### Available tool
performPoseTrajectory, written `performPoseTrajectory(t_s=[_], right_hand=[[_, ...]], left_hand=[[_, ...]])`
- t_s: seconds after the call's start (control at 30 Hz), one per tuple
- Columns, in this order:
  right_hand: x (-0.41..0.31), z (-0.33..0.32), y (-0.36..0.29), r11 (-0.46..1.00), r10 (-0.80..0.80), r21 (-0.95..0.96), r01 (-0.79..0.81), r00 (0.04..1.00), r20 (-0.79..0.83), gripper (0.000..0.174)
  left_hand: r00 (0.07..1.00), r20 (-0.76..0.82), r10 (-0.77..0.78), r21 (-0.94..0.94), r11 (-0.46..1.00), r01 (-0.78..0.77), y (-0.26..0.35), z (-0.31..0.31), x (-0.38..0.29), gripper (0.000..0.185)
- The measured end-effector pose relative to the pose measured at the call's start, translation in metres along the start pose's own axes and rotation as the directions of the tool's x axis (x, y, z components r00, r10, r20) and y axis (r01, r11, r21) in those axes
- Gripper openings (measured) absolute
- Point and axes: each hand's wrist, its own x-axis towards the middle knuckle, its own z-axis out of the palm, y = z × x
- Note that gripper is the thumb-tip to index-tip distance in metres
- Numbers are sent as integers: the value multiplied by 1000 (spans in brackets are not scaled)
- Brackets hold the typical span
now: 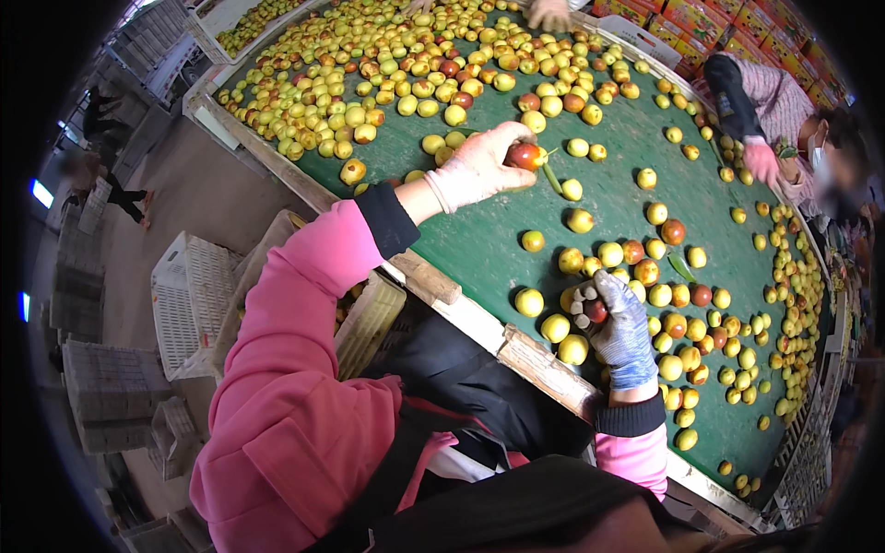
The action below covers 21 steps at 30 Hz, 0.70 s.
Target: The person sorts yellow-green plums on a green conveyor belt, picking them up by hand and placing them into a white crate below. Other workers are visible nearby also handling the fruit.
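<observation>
My left hand (480,169), in a pale thin glove, grips a red-brown jujube (524,157) between thumb and fingers. A small green stem and a narrow leaf (552,178) show beside that fruit. Closer to my body, my right hand (617,325) wears a grey-blue knit glove. Its fingers curl around a dark red jujube (595,310), partly hidden by the glove. Both hands are over a green sorting belt (477,256) strewn with yellow-green and brown-mottled jujubes. Several yellow jujubes (555,327) lie just left of my right hand.
A dense heap of jujubes (325,104) covers the far left. A worn wooden rail (546,366) edges the belt before me. Plastic crates (190,297) stand at left. Across the belt, a masked co-worker's gloved hand (760,162) and another person's hand (550,12) are near fruit.
</observation>
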Motion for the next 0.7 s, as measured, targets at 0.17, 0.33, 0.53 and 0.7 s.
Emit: performPoseTrajectory(t_s=[0.17,0.33,0.53,0.7], right_hand=[[6,-2,1,994,26,-111,-15,995,97,22],[3,16,2,950,-16,-312,17,1000,6,35],[8,27,6,837,-204,-510,198,978,46,47],[7,33,1,897,-168,-406,174,985,50,37]], left_hand=[[980,-14,199,290,939,-187,21,8,-15,52],[970,37,239,383,893,-235,25,15,-25,51],[909,102,405,250,874,-417,44,37,-40,48],[884,206,421,9,902,-432,45,59,-42,47]])
